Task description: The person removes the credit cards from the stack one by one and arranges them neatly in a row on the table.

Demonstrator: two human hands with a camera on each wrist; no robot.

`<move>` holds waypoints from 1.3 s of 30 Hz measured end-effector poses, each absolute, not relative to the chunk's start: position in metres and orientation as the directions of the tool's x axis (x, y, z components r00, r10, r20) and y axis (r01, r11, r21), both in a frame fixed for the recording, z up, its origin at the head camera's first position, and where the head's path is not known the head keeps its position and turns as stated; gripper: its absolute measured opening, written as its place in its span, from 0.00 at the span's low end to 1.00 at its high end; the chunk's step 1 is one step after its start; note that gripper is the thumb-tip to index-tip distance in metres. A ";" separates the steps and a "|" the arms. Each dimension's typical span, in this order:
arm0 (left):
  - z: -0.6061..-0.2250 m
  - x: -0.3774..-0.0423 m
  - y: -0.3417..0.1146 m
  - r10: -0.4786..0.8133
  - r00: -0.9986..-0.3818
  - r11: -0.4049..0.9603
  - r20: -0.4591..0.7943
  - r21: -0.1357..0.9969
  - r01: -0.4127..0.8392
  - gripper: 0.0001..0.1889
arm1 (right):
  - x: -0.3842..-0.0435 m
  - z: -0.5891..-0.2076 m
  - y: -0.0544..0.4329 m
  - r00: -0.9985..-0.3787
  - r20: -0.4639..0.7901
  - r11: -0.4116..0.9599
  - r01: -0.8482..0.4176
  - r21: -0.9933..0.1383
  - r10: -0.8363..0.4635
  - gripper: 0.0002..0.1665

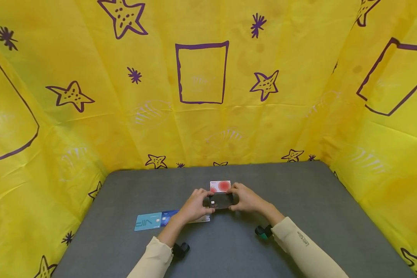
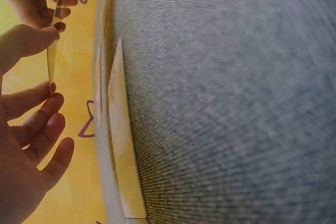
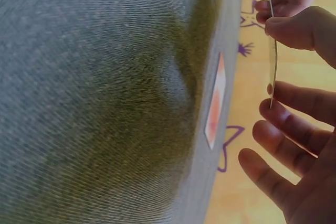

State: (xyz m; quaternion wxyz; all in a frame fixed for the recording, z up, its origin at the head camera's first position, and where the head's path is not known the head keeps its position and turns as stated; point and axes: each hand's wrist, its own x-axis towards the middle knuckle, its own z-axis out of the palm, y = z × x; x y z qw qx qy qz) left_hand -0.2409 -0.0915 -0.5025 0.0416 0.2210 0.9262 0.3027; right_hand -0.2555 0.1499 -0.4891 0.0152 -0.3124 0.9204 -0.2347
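A dark card (image 1: 222, 201) marked VIP, with a pale chip, is held by its two ends between both hands. My left hand (image 1: 195, 204) pinches the left end between thumb and fingers; my right hand (image 1: 247, 198) grips the right end likewise. Edge-on in the left wrist view, the card (image 2: 51, 69) appears thin and raised off the table, and the right wrist view shows its edge (image 3: 273, 72) slightly bowed. Just beyond it lies a white card with red circles (image 1: 220, 186). Left of the hands lie a teal card (image 1: 148, 221) and a blue card (image 1: 166, 217).
Another pale card (image 1: 203, 219) in that left-hand row is partly covered by my left hand and forearm. The grey cloth-covered table (image 1: 285, 185) meets a yellow curtain (image 1: 201, 135) at the back and sides. Dark wrist devices (image 1: 180, 250) hang below both wrists.
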 end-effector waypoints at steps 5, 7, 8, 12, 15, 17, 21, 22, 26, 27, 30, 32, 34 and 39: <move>-0.504 -0.240 -0.091 0.448 -0.892 0.726 0.068 0.554 0.407 0.28 | -0.256 -0.496 0.150 -0.801 0.124 0.693 -0.575 -0.435 -0.586 0.29; -0.505 -0.239 -0.091 0.455 -0.888 0.729 0.070 0.544 0.416 0.28 | -0.256 -0.499 0.150 -0.794 0.130 0.690 -0.586 -0.426 -0.594 0.29; -0.506 -0.239 -0.091 0.459 -0.886 0.730 0.071 0.538 0.421 0.28 | -0.256 -0.500 0.151 -0.793 0.129 0.690 -0.588 -0.422 -0.596 0.29; -0.509 -0.238 -0.090 0.471 -0.880 0.735 0.057 0.527 0.427 0.28 | -0.256 -0.503 0.152 -0.792 0.121 0.691 -0.586 -0.424 -0.598 0.28; -0.510 -0.238 -0.090 0.475 -0.879 0.739 0.049 0.521 0.428 0.27 | -0.255 -0.504 0.152 -0.791 0.115 0.692 -0.587 -0.420 -0.601 0.27; -0.511 -0.237 -0.091 0.478 -0.877 0.743 0.046 0.512 0.431 0.27 | -0.255 -0.505 0.151 -0.794 0.100 0.696 -0.579 -0.424 -0.600 0.27; -0.512 -0.237 -0.091 0.483 -0.875 0.747 0.044 0.501 0.437 0.26 | -0.253 -0.507 0.149 -0.799 0.075 0.702 -0.565 -0.433 -0.597 0.27; -0.513 -0.237 -0.091 0.485 -0.874 0.747 0.045 0.497 0.441 0.26 | -0.253 -0.507 0.149 -0.802 0.067 0.705 -0.559 -0.436 -0.594 0.27; -0.514 -0.238 -0.090 0.490 -0.872 0.759 0.026 0.480 0.441 0.26 | -0.251 -0.509 0.148 -0.795 0.061 0.699 -0.564 -0.439 -0.603 0.27; -0.515 -0.238 -0.090 0.493 -0.870 0.761 0.021 0.475 0.442 0.26 | -0.250 -0.509 0.148 -0.796 0.057 0.700 -0.561 -0.441 -0.602 0.27; -0.516 -0.238 -0.089 0.494 -0.870 0.767 0.000 0.471 0.435 0.27 | -0.249 -0.510 0.148 -0.799 0.050 0.703 -0.555 -0.445 -0.599 0.27; -0.516 -0.239 -0.088 0.493 -0.870 0.770 -0.006 0.469 0.433 0.27 | -0.249 -0.510 0.147 -0.801 0.045 0.707 -0.551 -0.443 -0.596 0.27; -0.516 -0.239 -0.088 0.491 -0.871 0.774 -0.013 0.465 0.430 0.27 | -0.249 -0.511 0.147 -0.802 0.041 0.708 -0.549 -0.444 -0.596 0.27; -0.514 -0.237 -0.087 0.510 -0.860 0.776 -0.009 0.437 0.455 0.26 | -0.250 -0.513 0.147 -0.796 0.041 0.705 -0.557 -0.439 -0.603 0.27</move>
